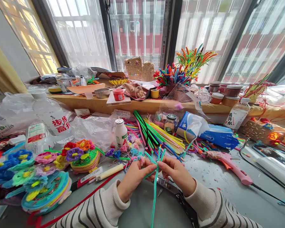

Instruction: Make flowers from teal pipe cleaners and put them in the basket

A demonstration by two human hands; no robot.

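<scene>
My left hand [140, 172] and my right hand [174, 172] meet over the grey table, fingertips pinched together on turquoise pipe cleaners [154, 196]. Several short ends fan upward from the pinch, and one long strand hangs down toward the table's front edge. Just under my hands lies a dark-handled metal tool [168, 186], partly covered by my right hand. Beyond my fingers spreads a pile of loose pipe cleaners [156, 133] in green, yellow, pink and blue. Small pipe-cleaner flowers [133, 146] sit close behind my left hand.
Pipe-cleaner flower pieces [46, 183] crowd the left side. A pink glue gun [230, 166] with its cord lies at right. A white bottle [120, 133], a glass jar [170, 124] and a blue tissue pack [206, 129] stand behind. A cluttered wooden ledge [142, 106] runs below the windows.
</scene>
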